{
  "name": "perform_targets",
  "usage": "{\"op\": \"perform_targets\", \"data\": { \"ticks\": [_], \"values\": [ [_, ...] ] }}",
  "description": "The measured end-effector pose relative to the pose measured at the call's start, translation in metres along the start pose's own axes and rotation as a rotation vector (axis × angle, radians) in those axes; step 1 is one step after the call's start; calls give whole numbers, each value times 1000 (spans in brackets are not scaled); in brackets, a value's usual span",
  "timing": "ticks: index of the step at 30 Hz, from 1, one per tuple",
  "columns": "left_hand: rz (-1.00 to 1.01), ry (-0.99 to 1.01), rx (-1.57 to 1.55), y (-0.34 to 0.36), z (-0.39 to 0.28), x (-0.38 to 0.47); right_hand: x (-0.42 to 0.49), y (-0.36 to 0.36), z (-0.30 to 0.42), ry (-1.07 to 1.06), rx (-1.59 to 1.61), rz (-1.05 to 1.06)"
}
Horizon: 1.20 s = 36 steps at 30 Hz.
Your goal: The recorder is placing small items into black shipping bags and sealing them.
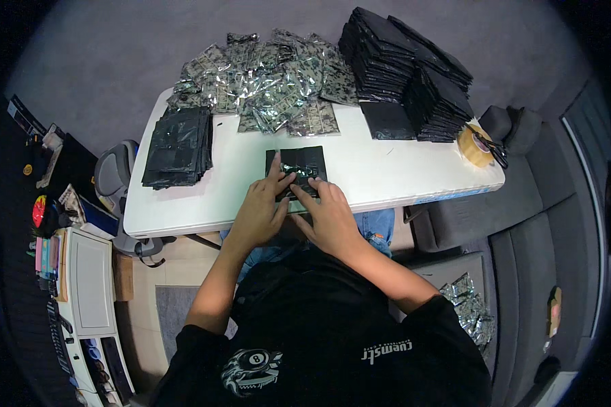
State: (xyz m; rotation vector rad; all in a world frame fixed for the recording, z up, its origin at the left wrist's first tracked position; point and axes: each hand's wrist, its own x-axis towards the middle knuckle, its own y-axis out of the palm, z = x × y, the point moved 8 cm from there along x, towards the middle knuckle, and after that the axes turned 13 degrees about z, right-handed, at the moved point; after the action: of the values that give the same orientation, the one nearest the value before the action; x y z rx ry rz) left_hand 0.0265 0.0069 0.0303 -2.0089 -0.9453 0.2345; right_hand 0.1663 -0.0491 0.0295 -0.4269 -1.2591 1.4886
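Note:
A flat black plastic packet lies near the front edge of the white table, with a glossy strip across its middle. My left hand rests on its left side, fingers spread and index finger reaching to the far edge. My right hand lies over the near right part, fingertips touching the surface. Neither hand appears to grip the packet; the fingers cover its near edge partly. To the left is a stack of black packets. Beyond sits a heap of camouflage-patterned items in clear plastic.
Tall stacks of folded black packets rise at the back right. A roll of tape with black-handled scissors is at the table's right end. A grey sofa stands right; a white cabinet and grey chair stand left.

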Motion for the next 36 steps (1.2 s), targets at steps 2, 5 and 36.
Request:
{"op": "perform_targets", "data": {
  "ticks": [2,5,36],
  "values": [
    [-31,-16,-29,-5,2,-1,1,0,-1,15,-20,7],
    [-123,-48,-137,-18,8,-4,3,1,-1,33,-48,25],
    [178,-199,-1771,31,39,-7,3,3,-4,46,-40,57]
  ]
}}
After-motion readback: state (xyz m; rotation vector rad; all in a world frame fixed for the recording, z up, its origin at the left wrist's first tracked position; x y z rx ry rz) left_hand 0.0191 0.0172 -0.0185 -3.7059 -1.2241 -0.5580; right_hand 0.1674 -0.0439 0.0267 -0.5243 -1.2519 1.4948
